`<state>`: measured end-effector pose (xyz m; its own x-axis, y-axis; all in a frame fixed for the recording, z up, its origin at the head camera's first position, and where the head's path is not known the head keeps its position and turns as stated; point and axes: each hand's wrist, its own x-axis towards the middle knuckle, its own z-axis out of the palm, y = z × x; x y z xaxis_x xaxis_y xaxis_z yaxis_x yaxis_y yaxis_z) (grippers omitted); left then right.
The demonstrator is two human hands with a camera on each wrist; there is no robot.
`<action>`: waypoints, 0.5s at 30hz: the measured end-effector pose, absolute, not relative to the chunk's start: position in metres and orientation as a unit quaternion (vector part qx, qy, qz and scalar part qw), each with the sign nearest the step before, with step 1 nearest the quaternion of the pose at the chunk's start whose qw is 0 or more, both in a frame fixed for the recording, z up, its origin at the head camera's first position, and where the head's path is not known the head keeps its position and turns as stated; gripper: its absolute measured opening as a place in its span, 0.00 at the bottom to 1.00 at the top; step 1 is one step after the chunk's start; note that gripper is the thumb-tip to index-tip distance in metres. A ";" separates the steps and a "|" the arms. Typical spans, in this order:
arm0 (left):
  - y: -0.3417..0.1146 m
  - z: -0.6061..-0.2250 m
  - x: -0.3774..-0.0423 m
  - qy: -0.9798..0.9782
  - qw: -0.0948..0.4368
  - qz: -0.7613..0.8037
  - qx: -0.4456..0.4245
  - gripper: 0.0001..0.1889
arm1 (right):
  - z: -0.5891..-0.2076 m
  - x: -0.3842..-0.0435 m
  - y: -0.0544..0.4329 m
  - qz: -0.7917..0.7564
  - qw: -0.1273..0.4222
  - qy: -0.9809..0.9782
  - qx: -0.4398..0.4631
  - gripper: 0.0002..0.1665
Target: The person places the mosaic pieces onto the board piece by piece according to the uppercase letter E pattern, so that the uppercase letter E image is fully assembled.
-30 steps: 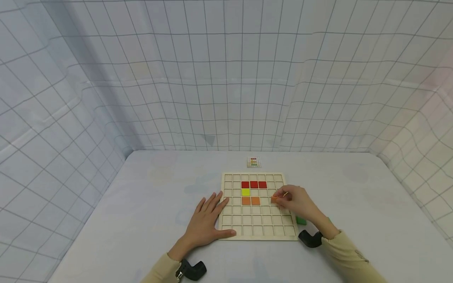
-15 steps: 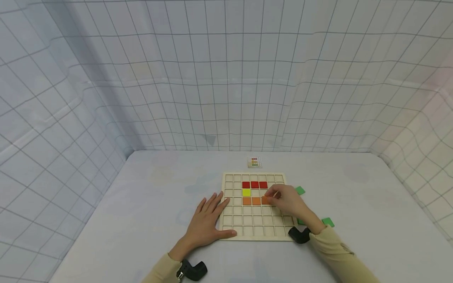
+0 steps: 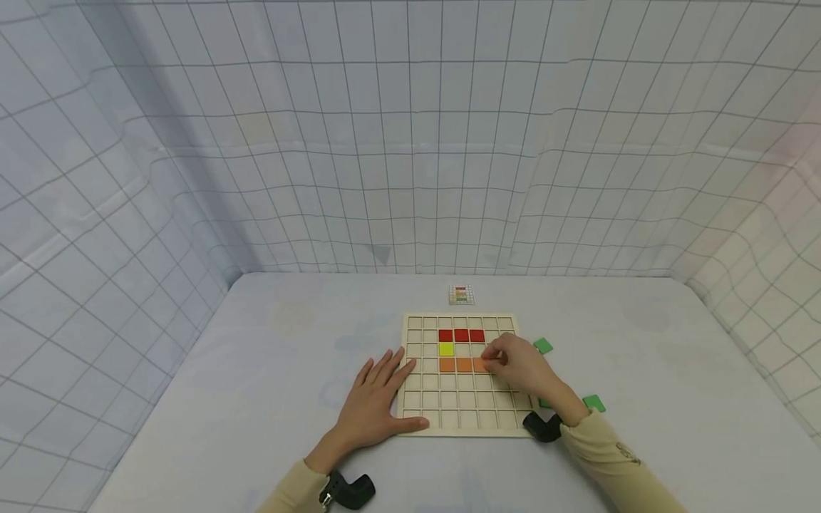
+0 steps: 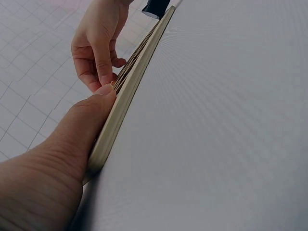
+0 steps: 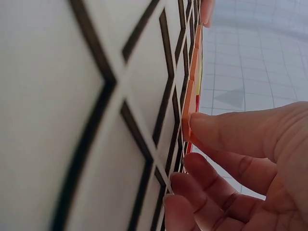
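Note:
A pale wooden grid board [image 3: 428, 422] lies on the white table. My left hand [image 3: 367, 407] rests spread on its left side, thumb over the near edge and fingertips on the rim. With thumb and fingers my right hand [image 3: 522, 363] pinches an orange tile [image 3: 478, 365] at its cell, to the right of two other orange tiles [image 3: 455, 365]. In the right wrist view the thumb presses against the side of that orange tile [image 5: 188, 103]. Above that row sit a yellow tile [image 3: 446, 349] and a row of three red tiles [image 3: 461, 335].
Right of the board lie a green tile [image 3: 543, 345], another green tile [image 3: 594, 403] by the right sleeve, and a third partly hidden under the wrist. Behind the board is a small card [image 3: 461, 294] with a coloured grid pattern. Gridded white curtains [image 3: 410, 142] surround the table.
My right hand has moved left with the orange tile and lowered it into the row beside the other two. Green tiles have come into view past the arm. The left hand stays put.

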<state>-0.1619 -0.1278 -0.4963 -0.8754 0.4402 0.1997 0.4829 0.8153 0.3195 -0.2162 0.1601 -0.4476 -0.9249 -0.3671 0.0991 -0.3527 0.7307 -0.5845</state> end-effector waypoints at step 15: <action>-0.128 -0.497 -0.163 -0.953 0.053 -0.179 -0.240 0.53 | -0.447 -0.210 0.180 -0.348 0.044 0.901 -0.254 0.12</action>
<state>-0.1627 -0.1278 -0.4968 -0.8794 0.4375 0.1874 0.4757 0.8211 0.3155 -0.2100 0.1803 -0.4465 -0.8670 -0.4886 0.0981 -0.4278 0.6288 -0.6493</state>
